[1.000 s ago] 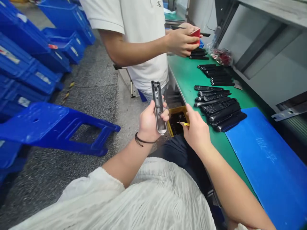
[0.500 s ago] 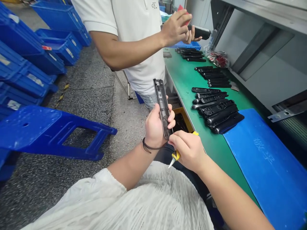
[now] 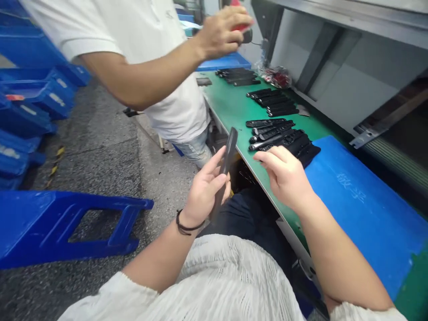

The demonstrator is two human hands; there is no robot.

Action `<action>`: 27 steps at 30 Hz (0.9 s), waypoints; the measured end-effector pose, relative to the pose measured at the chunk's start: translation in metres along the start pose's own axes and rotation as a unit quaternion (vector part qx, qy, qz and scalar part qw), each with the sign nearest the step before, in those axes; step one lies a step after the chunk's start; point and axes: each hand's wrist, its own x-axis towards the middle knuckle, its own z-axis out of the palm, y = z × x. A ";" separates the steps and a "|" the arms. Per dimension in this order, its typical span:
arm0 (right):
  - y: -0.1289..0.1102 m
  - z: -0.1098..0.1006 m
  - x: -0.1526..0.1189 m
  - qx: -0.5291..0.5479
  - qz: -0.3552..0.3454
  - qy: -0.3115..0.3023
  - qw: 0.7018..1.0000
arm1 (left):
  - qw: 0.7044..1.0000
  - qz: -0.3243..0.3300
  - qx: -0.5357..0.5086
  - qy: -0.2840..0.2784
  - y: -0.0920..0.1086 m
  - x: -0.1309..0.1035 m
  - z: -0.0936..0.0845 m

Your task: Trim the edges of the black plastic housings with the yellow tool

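My left hand (image 3: pixel 203 191) grips a long black plastic part (image 3: pixel 228 154), tilted so that its narrow side shows, above my lap. A dark band is round that wrist. My right hand (image 3: pixel 284 174) hangs over the edge of the green table (image 3: pixel 230 107), in front of the nearest pile of black parts (image 3: pixel 274 131). Its fingers are curled together; what they hold, if anything, is hidden. The yellow tool does not show now.
A person in a white shirt (image 3: pixel 133 26) stands ahead, one hand holding something red (image 3: pixel 239 18). More black parts (image 3: pixel 272 101) lie further back. A blue mat (image 3: pixel 364 200) covers the table's right side. Blue crates (image 3: pixel 33 89) and a blue plastic stool (image 3: pixel 67 223) stand left.
My right hand has left the black part and moved up and right over the table. The part in my left hand has turned from its open inner face to its side. The view has shifted right.
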 end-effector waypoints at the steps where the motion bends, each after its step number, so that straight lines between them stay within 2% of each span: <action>1: 0.003 -0.005 0.000 -0.058 -0.019 0.015 0.998 | 1.000 -0.009 0.003 -0.009 -0.001 -0.003 0.001; 3: 0.009 -0.011 -0.003 -0.136 -0.032 0.037 0.990 | 1.000 -0.022 0.006 -0.020 -0.004 -0.009 0.006; 8: 0.014 -0.015 -0.008 -0.154 -0.018 0.061 0.986 | 0.996 -0.037 0.043 -0.061 -0.011 -0.019 0.016; 12: 0.012 -0.018 -0.007 -0.173 0.010 0.022 0.985 | 0.993 -0.055 0.071 -0.073 -0.012 -0.022 0.020; 14: 0.012 -0.019 -0.006 -0.180 0.015 0.012 0.984 | 0.993 -0.062 0.069 -0.068 -0.013 -0.022 0.021; 20: 0.017 -0.011 -0.008 -0.190 -0.010 0.047 0.981 | 0.997 -0.065 0.029 -0.032 -0.016 -0.018 0.028; 23: 0.014 -0.004 -0.009 -0.190 -0.010 0.077 0.979 | 0.997 -0.068 0.020 -0.007 -0.016 -0.016 0.033; 27: 0.006 0.004 -0.009 -0.167 -0.015 0.083 0.982 | 0.997 -0.076 0.022 0.025 -0.014 -0.011 0.040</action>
